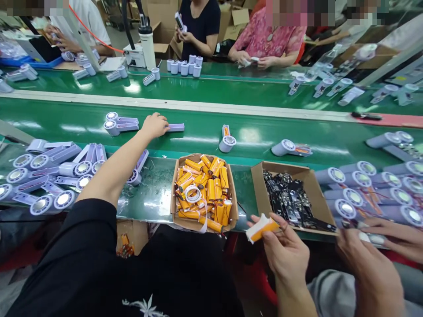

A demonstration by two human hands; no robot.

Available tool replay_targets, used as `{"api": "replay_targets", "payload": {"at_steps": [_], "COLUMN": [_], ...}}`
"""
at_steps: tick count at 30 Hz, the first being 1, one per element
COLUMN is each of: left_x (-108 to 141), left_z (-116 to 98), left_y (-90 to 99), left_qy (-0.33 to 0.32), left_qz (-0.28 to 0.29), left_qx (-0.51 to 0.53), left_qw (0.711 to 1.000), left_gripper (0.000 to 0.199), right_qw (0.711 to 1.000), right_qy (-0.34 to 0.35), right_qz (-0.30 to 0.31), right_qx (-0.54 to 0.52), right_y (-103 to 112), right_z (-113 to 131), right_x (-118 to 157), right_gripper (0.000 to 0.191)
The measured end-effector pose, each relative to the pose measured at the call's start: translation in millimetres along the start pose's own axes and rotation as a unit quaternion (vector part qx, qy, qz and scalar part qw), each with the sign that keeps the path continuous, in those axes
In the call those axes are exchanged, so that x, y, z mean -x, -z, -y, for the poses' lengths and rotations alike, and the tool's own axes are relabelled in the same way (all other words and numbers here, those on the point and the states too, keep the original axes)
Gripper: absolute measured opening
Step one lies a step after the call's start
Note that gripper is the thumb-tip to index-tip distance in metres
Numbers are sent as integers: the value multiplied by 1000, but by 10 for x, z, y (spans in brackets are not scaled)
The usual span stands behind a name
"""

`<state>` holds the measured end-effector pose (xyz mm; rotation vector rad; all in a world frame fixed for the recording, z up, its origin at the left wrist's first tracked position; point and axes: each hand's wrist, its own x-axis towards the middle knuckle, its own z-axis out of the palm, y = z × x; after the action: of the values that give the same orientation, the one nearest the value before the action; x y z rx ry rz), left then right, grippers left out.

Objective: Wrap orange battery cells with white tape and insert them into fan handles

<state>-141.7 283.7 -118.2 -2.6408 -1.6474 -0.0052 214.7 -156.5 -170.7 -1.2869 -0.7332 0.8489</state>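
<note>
You have nothing here that can be read. The orange battery cell [262,227] in your right hand [287,251] shows only plain orange wrap and a white end, with no lettering you could make out. The cells heaped in the cardboard box [231,207] carry none that resolves either. The black circuit boards [289,198] in the second box [310,178] show marks too small to tell. The pale fan housings [49,176] on your bench [158,193] bear no label or number.
</note>
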Motion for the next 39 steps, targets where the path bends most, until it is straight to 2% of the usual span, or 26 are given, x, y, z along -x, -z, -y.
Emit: {"api": "replay_targets", "payload": {"at_steps": [2,6,10,12,14,16,19,21,24,26,30,36,39], "left_x": [-133,-332,-475,-512,-534,-549,-561,-558,-543,-539,-549,-576,-595], "left_z": [-49,-174,-151,-83,-10,43,73,63,16,-24,-96,-189,-245], "left_y": [-53,-163,-163,-125,-82,-45,-4,4,-26,-63,-129,-169,-183], "left_qy": [12,24,1,-27,-62,-88,-95,-90,-79,-77,-78,-78,-76], "left_qz": [52,82,108,121,135,154,174,159,114,98,85,80,77], "left_qx": [-18,-20,-19,-16,-3,26,85,109,119,124,134,145,148], "left_qw": [998,996,994,992,989,984,976,977,983,984,984,983,983], "left_gripper": [39,49,48,43,36,33,33,33,31,28,22,20,21], "right_qw": [1000,995,964,929,900,893,901,899,870,838,770,729,689], "right_qy": [11,59,151,216,259,250,202,188,189,205,255,254,254], "right_qz": [7,58,154,200,228,254,293,306,323,334,346,349,349], "right_qx": [15,58,157,223,267,276,248,252,321,378,471,532,582], "right_y": [33,-19,-327,-609,-983,-1436,-2157,-2565,-2947,-3058,-3109,-3062,-3018], "right_z": [73,374,853,1051,1140,1087,783,524,207,77,-48,-138,-136], "right_x": [-37,-151,-488,-794,-1184,-1619,-2223,-2516,-2757,-2821,-2870,-2909,-2894], "right_gripper": [43,35,24,23,29,38,54,56,53,50,47,43,46]}}
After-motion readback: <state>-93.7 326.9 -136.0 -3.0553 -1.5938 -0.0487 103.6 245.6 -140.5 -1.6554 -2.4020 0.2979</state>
